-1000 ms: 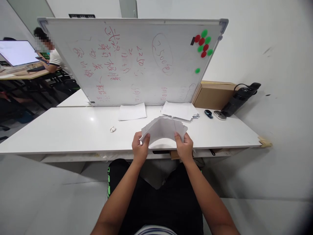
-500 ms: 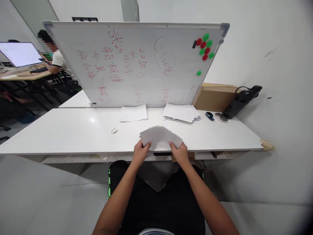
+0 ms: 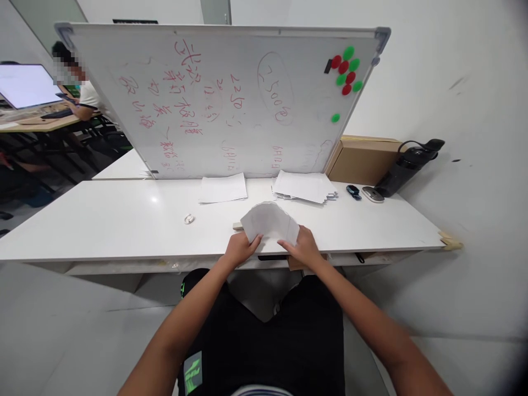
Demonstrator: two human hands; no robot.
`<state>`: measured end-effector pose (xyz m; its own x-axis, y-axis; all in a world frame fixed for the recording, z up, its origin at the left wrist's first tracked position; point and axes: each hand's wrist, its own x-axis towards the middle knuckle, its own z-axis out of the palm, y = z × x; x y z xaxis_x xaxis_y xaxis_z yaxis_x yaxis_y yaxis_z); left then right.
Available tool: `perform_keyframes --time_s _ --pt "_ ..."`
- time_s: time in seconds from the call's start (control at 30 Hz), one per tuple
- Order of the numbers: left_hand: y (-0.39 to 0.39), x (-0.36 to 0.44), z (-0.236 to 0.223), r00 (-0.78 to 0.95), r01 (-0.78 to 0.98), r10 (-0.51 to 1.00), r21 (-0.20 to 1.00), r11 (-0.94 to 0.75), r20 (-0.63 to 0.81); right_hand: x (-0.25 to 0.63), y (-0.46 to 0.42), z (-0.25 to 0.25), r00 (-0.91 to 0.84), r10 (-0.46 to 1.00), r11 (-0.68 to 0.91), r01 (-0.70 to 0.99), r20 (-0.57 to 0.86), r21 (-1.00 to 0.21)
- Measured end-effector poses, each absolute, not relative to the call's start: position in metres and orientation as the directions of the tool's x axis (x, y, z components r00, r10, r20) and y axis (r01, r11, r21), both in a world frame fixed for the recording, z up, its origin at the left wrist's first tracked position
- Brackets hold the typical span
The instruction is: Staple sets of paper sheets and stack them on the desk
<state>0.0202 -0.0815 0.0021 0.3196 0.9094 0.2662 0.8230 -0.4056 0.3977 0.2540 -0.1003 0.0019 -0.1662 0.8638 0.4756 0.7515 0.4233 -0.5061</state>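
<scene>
A curved sheet of white paper (image 3: 270,220) stands up between my hands, near the front edge of the white desk (image 3: 124,220). My left hand (image 3: 242,248) grips its left end, thumb on the near side. The right end is in my right hand (image 3: 303,246), with the thumb pointing inward and the fingers behind the paper. Whether it is one sheet or several I cannot tell. A small pale block-like object (image 3: 237,226) shows just behind my left hand, partly hidden by the paper.
Beyond my hands lie a thin paper stack (image 3: 223,188) and a thicker, uneven one (image 3: 303,187). A whiteboard (image 3: 247,132) stands behind them. To the right are a watch (image 3: 353,191), a mouse (image 3: 373,194), a black bottle (image 3: 406,169) and a cardboard box (image 3: 363,159). A white ring-shaped item (image 3: 188,219) lies left.
The paper has been bent into a tighter, taller curve as my hands came closer together. The small pale object behind my left hand shows more now. The view has shifted slightly.
</scene>
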Motion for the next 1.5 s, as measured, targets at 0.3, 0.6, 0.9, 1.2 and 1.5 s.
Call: perform_keyframes --time_s 0.3,0.6,0.9,1.2,1.5 --pt "-0.075 0.014 0.005 0.334 0.722 0.923 0.578 -0.380 0.191 0.344 -0.009 0.011 -0.432 0.776 0.512 0.856 0.460 -0.061" --pt "-0.073 0.017 0.005 0.355 0.791 0.931 0.503 -0.348 0.087 0.341 0.045 -0.003 -0.313 0.830 0.281 0.950 0.462 0.140" --pt "-0.071 0.015 0.003 0.328 0.746 0.938 0.580 -0.328 0.109 0.340 0.060 0.011 -0.369 0.873 0.293 0.919 0.319 0.263" --pt "-0.072 0.015 0.007 0.336 0.744 0.932 0.568 -0.351 0.136 0.346 0.065 0.026 0.097 0.860 0.119 0.917 0.501 -0.382" --pt "-0.070 0.016 0.009 0.245 0.745 0.966 0.622 -0.240 0.079 0.333 0.037 0.055 0.280 0.617 0.155 0.873 0.735 -0.462"
